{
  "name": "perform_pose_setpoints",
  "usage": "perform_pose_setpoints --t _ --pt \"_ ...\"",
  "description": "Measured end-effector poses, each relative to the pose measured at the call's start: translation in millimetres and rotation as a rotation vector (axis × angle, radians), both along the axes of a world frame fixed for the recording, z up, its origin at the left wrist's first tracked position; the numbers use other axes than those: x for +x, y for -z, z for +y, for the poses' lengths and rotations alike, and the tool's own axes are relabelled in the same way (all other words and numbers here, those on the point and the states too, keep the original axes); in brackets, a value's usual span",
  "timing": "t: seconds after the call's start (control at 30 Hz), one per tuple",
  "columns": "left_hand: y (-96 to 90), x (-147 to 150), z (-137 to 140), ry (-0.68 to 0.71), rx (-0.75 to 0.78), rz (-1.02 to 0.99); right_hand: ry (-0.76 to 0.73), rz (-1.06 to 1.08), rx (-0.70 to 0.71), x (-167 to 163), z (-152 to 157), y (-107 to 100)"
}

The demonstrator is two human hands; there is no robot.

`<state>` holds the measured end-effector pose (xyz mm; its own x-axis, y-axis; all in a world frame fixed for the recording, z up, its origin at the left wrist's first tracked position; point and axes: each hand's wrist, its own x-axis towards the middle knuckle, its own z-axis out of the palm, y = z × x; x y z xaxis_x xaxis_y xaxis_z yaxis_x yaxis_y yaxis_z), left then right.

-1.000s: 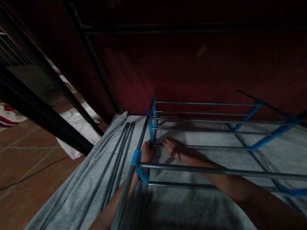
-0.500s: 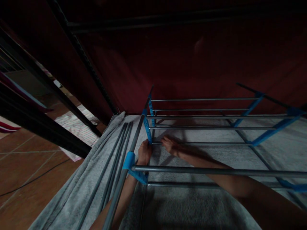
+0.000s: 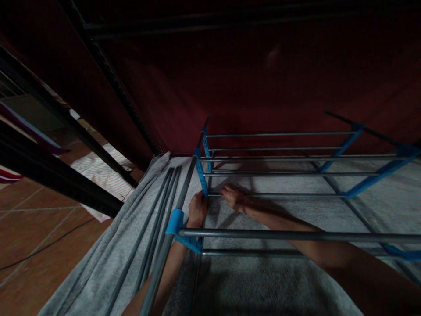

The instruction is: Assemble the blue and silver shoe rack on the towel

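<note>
A rack of grey metal tubes joined by blue plastic brackets lies across the bed. My left hand [image 3: 198, 210] is closed around the lower end of the middle blue bracket [image 3: 201, 175] on the rack's left side. My right hand [image 3: 233, 197] has its fingers wrapped round a thin crosswise tube [image 3: 292, 195], just right of that bracket. Both forearms reach under the nearest long tube [image 3: 263, 235]. A nearer blue bracket [image 3: 176, 221] joins that tube to the slanting side tube [image 3: 187, 182]. My fingertips are partly hidden.
Several loose grey tubes [image 3: 149, 232] lie on the grey blanket [image 3: 92, 281] to the left. Black metal posts [image 3: 98, 188] stand along the bed's left edge, with a dark red cloth [image 3: 250, 87] behind. Beyond is a tiled floor [image 3: 39, 237] with a black cable.
The view has shifted very slightly. Both hands stay in the same places on the bracket and the tube.
</note>
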<state>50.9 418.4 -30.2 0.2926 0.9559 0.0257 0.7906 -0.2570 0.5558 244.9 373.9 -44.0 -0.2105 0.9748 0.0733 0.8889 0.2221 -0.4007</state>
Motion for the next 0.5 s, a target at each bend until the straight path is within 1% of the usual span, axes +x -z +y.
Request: perform_pose_setpoints --t 0.2,0.4,0.5 --pt "-5.1 2.1 -0.3 -0.007 -0.029 0.067 0.014 0.03 -0.058 -0.2 -0.5 -3.7" --pt "-9.5 1.9 -2.6 0.0 -0.047 0.15 0.027 0.022 -0.055 -0.5 0.8 -0.7" --pt "-10.2 1.3 -0.6 0.007 -0.071 0.143 0.021 0.009 -0.062 -1.0 2.1 -1.7"
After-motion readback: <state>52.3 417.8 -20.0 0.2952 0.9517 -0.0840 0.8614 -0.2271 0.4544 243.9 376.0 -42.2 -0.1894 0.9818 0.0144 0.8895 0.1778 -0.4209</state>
